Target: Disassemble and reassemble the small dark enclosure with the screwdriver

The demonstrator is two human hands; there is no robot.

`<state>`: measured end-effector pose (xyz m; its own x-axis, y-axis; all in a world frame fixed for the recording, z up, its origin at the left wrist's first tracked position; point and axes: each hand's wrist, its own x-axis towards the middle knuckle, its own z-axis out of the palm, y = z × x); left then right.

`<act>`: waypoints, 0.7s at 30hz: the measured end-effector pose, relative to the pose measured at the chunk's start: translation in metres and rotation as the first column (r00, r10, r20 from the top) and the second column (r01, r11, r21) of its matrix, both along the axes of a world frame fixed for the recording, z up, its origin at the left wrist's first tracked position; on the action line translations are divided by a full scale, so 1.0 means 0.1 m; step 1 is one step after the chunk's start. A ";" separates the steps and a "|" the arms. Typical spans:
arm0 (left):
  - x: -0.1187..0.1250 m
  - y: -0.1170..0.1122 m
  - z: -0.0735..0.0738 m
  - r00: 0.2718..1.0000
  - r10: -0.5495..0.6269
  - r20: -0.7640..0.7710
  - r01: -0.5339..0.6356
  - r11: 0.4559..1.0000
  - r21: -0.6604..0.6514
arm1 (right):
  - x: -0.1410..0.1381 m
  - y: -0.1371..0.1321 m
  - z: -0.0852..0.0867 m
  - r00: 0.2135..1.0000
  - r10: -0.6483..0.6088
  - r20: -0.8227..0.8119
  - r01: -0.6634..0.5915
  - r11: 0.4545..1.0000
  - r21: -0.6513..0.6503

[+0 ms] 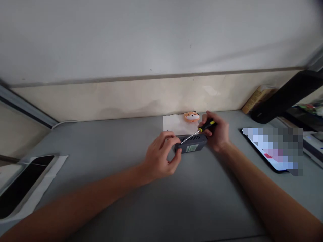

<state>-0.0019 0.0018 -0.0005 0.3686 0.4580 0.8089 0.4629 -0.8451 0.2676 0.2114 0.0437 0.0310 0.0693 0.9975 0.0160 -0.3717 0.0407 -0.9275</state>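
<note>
A small dark grey box with vent slots and a green label (191,144) lies on the grey desk (106,161). My left hand (161,158) grips its left end with curled fingers. My right hand (217,132) is closed round a screwdriver (202,129) with a black and yellow handle. The metal shaft slants down to the left, and its tip rests on the box's top near my left fingers.
A white paper sheet (176,124) lies behind the box with a small orange toy figure (191,116) on it. A lit tablet (272,151) sits at right under a black lamp arm (285,97). A dark device on white paper (22,185) lies at left.
</note>
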 end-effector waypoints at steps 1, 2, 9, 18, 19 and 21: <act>0.00 0.00 0.00 1.000 0.004 -0.001 -0.004 1.000 0.001 | 0.00 0.00 0.00 1.000 -0.002 0.003 0.002 1.000 0.003; 0.00 0.00 -0.01 1.000 0.009 -0.003 -0.009 1.000 0.004 | 0.00 0.00 0.00 1.000 -0.008 0.004 0.008 1.000 0.004; -0.01 0.00 -0.02 0.997 0.053 -0.053 -0.050 0.997 0.060 | 0.02 0.01 -0.01 1.000 -0.028 -0.003 0.028 1.000 -0.003; 0.01 -0.02 -0.02 0.977 0.161 -0.141 -0.126 0.965 0.232 | -0.08 0.05 -0.06 0.957 -0.169 0.236 0.207 0.967 -0.147; 0.01 -0.03 -0.01 0.976 0.159 -0.150 -0.118 0.960 0.253 | -0.09 0.05 -0.06 0.950 -0.170 0.260 0.212 0.967 -0.142; 0.00 -0.05 0.01 0.978 0.128 -0.167 -0.073 0.951 0.302 | -0.09 0.05 -0.08 0.940 -0.162 0.300 0.207 0.970 -0.124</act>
